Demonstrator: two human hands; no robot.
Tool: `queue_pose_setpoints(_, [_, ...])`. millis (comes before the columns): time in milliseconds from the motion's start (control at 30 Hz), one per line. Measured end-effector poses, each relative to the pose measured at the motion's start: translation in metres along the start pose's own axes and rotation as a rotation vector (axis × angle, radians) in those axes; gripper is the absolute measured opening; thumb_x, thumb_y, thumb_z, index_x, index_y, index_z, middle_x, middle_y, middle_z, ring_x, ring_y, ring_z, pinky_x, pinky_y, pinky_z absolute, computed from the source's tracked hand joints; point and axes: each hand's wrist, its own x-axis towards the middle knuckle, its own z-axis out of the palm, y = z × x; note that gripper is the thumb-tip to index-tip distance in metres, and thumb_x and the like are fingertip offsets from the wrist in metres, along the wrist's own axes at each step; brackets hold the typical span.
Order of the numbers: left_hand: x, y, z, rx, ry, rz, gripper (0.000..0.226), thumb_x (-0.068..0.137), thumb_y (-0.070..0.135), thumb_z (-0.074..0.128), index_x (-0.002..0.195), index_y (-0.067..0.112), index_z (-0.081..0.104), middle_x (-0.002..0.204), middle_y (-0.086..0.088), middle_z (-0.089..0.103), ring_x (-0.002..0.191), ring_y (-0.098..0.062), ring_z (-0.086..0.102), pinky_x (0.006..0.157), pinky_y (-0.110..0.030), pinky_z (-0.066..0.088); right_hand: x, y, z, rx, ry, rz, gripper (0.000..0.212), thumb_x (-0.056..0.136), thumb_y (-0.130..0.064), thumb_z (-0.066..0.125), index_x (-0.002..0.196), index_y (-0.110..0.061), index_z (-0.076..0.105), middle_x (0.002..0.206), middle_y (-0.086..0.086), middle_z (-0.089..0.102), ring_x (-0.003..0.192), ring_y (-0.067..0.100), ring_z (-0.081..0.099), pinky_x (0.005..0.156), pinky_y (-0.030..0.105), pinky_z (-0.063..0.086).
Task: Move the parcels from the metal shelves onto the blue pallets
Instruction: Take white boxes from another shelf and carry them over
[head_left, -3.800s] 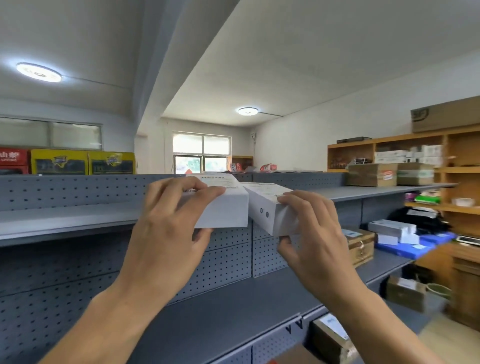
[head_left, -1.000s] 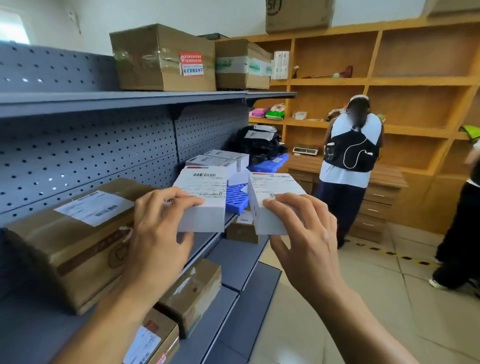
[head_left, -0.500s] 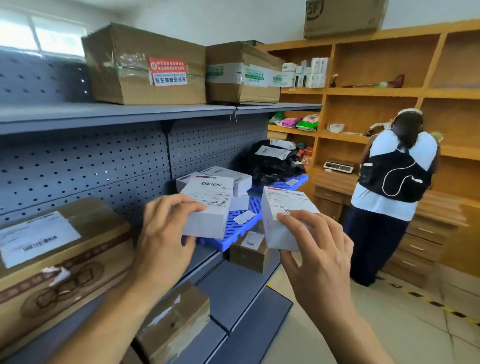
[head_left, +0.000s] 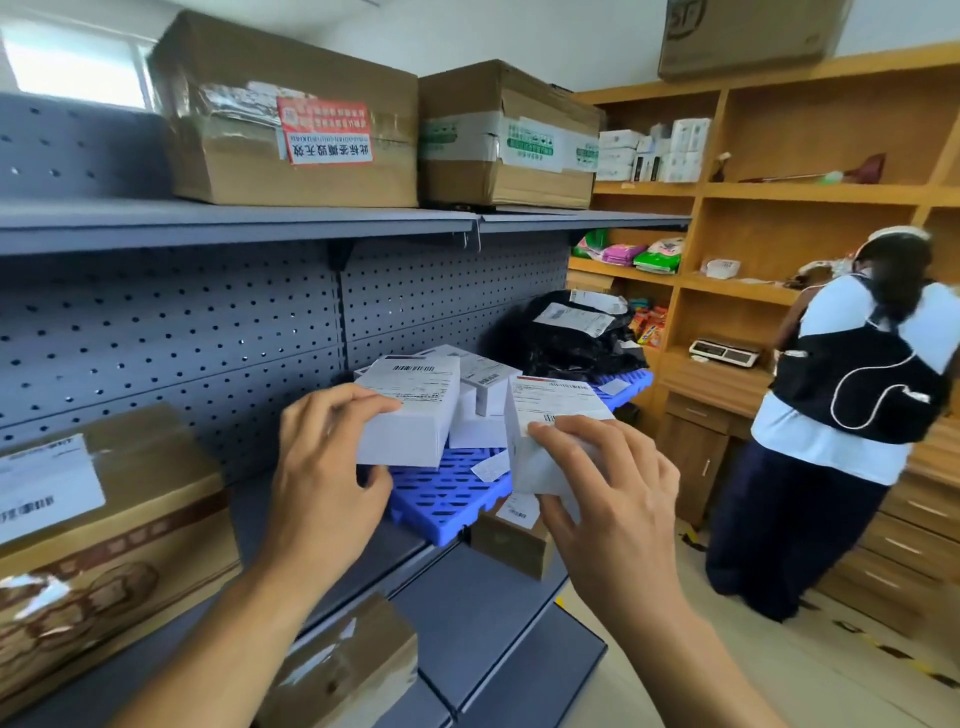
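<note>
Grey metal shelves (head_left: 234, 228) left, wooden shelving far right. Blue pallet (head_left: 447, 493) on middle shelf, white parcels stacked there. Left hand (head_left: 327, 467) grips white parcel (head_left: 410, 410); right hand (head_left: 608, 488) grips second parcel (head_left: 550, 415), both above pallet.

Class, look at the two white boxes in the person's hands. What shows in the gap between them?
In the head view, other white boxes on the blue pallet show between the left box and the right box.
</note>
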Motion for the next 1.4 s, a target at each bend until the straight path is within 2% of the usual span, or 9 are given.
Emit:
queue_pose_setpoints(167, [0.026,-0.014,0.026,0.019,0.019,-0.020,0.066,0.063,-0.015,0.073,0.121,0.016,0.065,0.125,0.001,0.053,0.120,-0.024,0.042,0.103,-0.017,0.026,0.025,0.015,0.035,0.000,-0.010,-0.029,0.068,0.067,-0.008,0.082,0.130,-0.029,0.066,0.130,-0.001,0.062,0.122,0.028,0.055,0.094,0.049,0.038])
queue_pose_setpoints(300, [0.054,-0.031,0.051,0.031,0.021,-0.015,0.067,0.060,-0.018,0.070,0.118,0.015,0.064,0.125,0.000,0.054,0.117,-0.025,0.042,0.100,-0.020,0.029,0.050,0.025,0.062,0.014,-0.047,-0.057,0.064,0.070,-0.015,0.073,0.132,-0.028,0.064,0.131,0.000,0.061,0.123,0.028,0.052,0.095,0.043,0.033])
queue_pose_setpoints(433, [0.079,-0.047,0.075,0.054,0.009,-0.054,0.067,0.060,-0.020,0.066,0.116,0.017,0.064,0.125,0.003,0.053,0.118,-0.025,0.043,0.097,-0.027,0.038,0.075,0.034,0.096,0.021,-0.082,-0.074,0.070,0.069,-0.012,0.080,0.133,-0.030,0.062,0.133,-0.002,0.060,0.124,0.027,0.050,0.095,0.046,0.036])
queue_pose_setpoints(633, [0.100,-0.067,0.099,0.104,-0.024,-0.061,0.069,0.059,-0.022,0.063,0.115,0.018,0.062,0.126,0.004,0.051,0.116,-0.022,0.043,0.096,-0.026,0.040,0.094,0.035,0.143,0.028,-0.075,-0.082,0.072,0.068,-0.010,0.084,0.133,-0.032,0.063,0.132,-0.002,0.061,0.124,0.025,0.049,0.094,0.047,0.037])
queue_pose_setpoints(800, [0.112,-0.078,0.116,0.127,-0.045,-0.088,0.073,0.058,-0.025,0.060,0.116,0.019,0.060,0.128,0.003,0.052,0.116,-0.026,0.047,0.094,-0.040,0.049,0.097,0.037,0.177,0.026,-0.126,-0.082,0.070,0.071,-0.013,0.084,0.134,-0.032,0.063,0.131,-0.004,0.061,0.123,0.025,0.051,0.094,0.046,0.039])
queue_pose_setpoints(933, [0.116,-0.087,0.124,0.153,-0.089,-0.078,0.075,0.059,-0.025,0.060,0.119,0.021,0.056,0.130,0.002,0.052,0.123,-0.027,0.047,0.098,-0.036,0.046,0.105,0.033,0.201,0.004,-0.139,-0.058,0.065,0.074,-0.021,0.084,0.134,-0.032,0.064,0.130,-0.004,0.062,0.121,0.028,0.054,0.095,0.049,0.041])
queue_pose_setpoints(1067, [0.113,-0.102,0.126,0.156,-0.130,-0.112,0.079,0.057,-0.024,0.057,0.121,0.023,0.053,0.133,0.003,0.051,0.128,-0.030,0.046,0.099,-0.044,0.048,0.107,0.021,0.219,-0.013,-0.176,-0.057,0.066,0.074,-0.026,0.085,0.136,-0.033,0.062,0.131,-0.003,0.061,0.121,0.029,0.054,0.093,0.051,0.043])
queue_pose_setpoints(1200, [0.115,-0.108,0.130,0.134,-0.132,-0.120,0.078,0.062,-0.026,0.053,0.123,0.023,0.052,0.139,0.005,0.050,0.148,-0.033,0.031,0.117,-0.044,0.035,0.102,0.014,0.230,-0.018,-0.211,-0.064,0.065,0.078,-0.019,0.079,0.138,-0.034,0.060,0.132,-0.003,0.061,0.120,0.030,0.054,0.090,0.048,0.044])
queue_pose_setpoints(1400, [0.119,-0.114,0.129,0.101,-0.116,-0.067,0.077,0.060,-0.028,0.048,0.124,0.015,0.056,0.137,0.001,0.055,0.143,-0.007,0.013,0.122,-0.038,0.022,0.104,0.013,0.229,0.043,-0.266,-0.078,0.055,0.084,-0.035,0.063,0.139,-0.035,0.057,0.135,-0.003,0.056,0.120,0.028,0.051,0.088,0.047,0.045])
